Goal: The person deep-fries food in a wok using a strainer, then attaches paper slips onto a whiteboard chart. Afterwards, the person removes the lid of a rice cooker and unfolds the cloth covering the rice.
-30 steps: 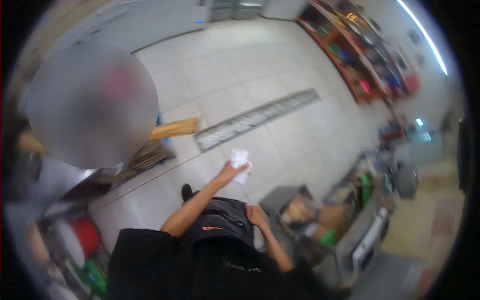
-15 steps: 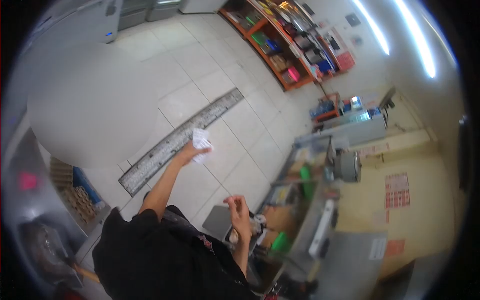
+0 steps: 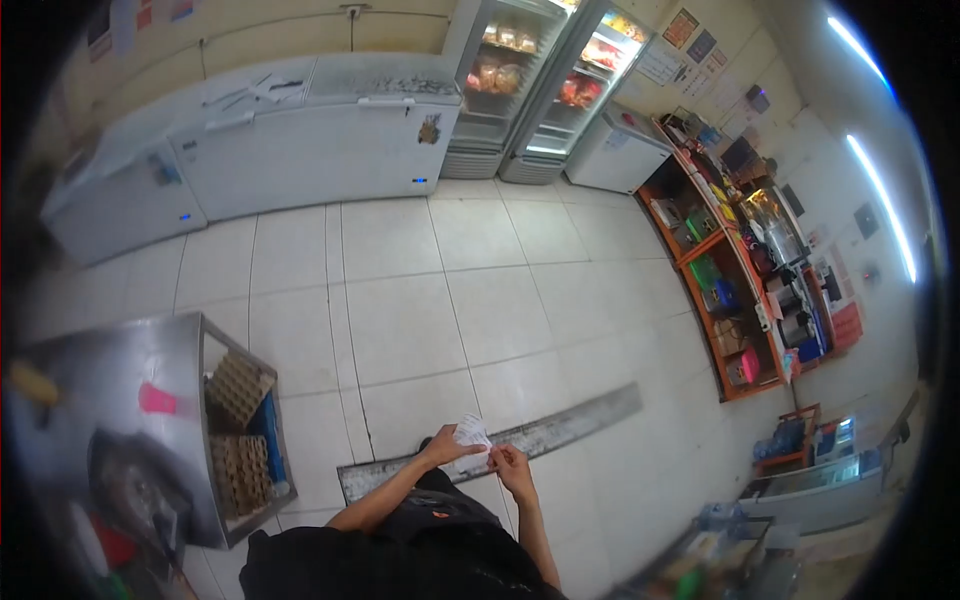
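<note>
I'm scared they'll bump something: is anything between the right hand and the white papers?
Nothing visible stands between them. The right hand has its fingertips at the edge of the white papers, held in the left hand.

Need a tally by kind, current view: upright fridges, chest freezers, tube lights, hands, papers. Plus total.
Upright fridges: 2
Chest freezers: 3
Tube lights: 2
Hands: 2
Total: 9

Papers left out: they overlap, so no sure count.

Pale tiled floor, white chest freezers, lit glass-door fridges, orange shelving under tube lights
</note>
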`<state>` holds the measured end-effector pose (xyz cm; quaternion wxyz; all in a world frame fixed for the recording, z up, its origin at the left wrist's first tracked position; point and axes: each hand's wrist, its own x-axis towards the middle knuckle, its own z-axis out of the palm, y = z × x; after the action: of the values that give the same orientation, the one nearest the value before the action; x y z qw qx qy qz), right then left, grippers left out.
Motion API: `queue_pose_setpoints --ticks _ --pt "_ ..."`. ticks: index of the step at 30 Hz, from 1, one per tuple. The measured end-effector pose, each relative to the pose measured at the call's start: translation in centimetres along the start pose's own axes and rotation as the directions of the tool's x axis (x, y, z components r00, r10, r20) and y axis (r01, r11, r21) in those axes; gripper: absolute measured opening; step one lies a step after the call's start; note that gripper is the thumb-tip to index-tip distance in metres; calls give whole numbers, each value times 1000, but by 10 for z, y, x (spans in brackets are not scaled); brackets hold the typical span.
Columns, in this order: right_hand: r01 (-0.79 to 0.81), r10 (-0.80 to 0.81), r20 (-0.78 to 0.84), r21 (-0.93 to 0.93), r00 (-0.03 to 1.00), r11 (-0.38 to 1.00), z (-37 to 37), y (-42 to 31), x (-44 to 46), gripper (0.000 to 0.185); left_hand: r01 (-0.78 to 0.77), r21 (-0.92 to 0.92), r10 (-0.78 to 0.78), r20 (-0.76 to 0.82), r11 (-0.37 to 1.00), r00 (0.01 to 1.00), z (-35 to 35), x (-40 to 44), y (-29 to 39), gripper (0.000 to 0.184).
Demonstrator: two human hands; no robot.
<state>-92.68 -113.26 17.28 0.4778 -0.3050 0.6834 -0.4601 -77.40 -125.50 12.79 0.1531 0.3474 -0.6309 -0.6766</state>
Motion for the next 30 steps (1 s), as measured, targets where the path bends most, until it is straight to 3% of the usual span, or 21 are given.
queue_pose_setpoints --ticks 2,3,4,5,6,8,10,12,14,15,17,19,21,22,24,25,27,28,30 --pt "149 -144 84 -54 986 987 -16 -16 67 19 76 -143 -70 48 987 996 -22 49 29 57" --pt "147 -148 61 21 987 989 -23 -27 99 19 11 -202 -14 -12 979 1000 -30 81 30 50" --pt "150 -154 67 62 986 987 -30 -42 139 19 26 -164 -30 -21 986 999 -46 116 31 50" --pt "214 -220 93 70 971 974 -34 -60 171 19 73 -247 -86 -44 966 995 -62 133 53 46" --pt "278 -284 124 66 951 958 -36 -88 205 18 106 -344 -138 -69 933 988 -77 153 69 43" --pt "307 -314 192 65 930 949 -39 -154 272 15 138 -367 -193 -118 920 974 -110 210 90 46" --pt "395 -401 245 74 883 916 -44 -218 335 13 -38 -534 -101 -230 845 968 -144 256 165 46" --pt "494 -494 218 59 841 867 -44 -277 410 14 -110 -588 -99 -311 801 945 -181 326 209 44" --pt "518 -519 123 44 846 854 -51 -322 474 12 -179 -520 -60 -409 836 911 -209 389 252 38" --pt "533 -532 75 -2 844 846 -58 -339 505 12 -116 -513 -87 -356 851 930 -224 418 267 38" --pt "561 -555 -98 34 826 827 -68 -375 554 8 -201 -370 26 -428 907 904 -247 484 303 39" --pt "576 -558 -246 0 793 818 -98 -409 589 10 -176 -324 41 -384 929 923 -250 543 349 40" --pt "703 -820 -307 -423 483 572 -132 -452 644 18 -179 -230 78 -390 956 918 -258 627 387 43" --pt "681 -803 -359 -428 475 594 -155 -470 673 18 -160 -207 81 -344 965 936 -256 671 407 43" --pt "633 -873 -287 -604 394 484 -203 -497 727 22 -76 -15 58 -502 997 863 -244 755 441 44" --pt "607 -883 -323 -642 339 468 -178 -480 668 22 -125 5 114 -450 992 886 -237 700 426 44" --pt "631 -770 -492 -458 406 626 -213 -502 736 23 -135 -122 83 -361 983 929 -231 785 449 47" --pt "613 -761 -519 -470 390 635 -225 -497 751 23 -133 -114 90 -326 984 941 -224 809 448 47" --pt "549 -571 -563 -233 597 803 -253 -489 786 23 -198 -328 87 -322 924 943 -207 856 451 43"
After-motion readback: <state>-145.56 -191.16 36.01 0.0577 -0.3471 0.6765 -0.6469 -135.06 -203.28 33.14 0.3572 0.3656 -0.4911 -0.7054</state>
